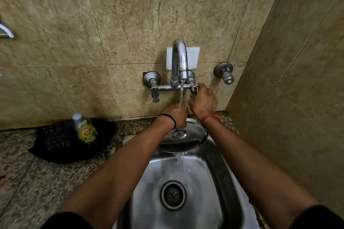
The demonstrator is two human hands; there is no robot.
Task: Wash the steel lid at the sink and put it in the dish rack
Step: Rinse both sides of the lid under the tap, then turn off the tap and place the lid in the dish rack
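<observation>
The left hand (176, 116) grips the round steel lid (183, 138) under the stream; right hand (202, 101), at two o'clock, clasps the chrome tap handle (195, 88). Best tilt the lid so water sheets off.

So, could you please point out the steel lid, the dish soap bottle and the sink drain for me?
steel lid (183, 138): head view, on its domed top near the knob.
dish soap bottle (87, 133): head view, on its label.
sink drain (173, 195): head view, on the strainer's centre.

Glossy steel lid (183, 139), wet shiny metal sink (210, 182), speckled stone counter (28, 182).
</observation>
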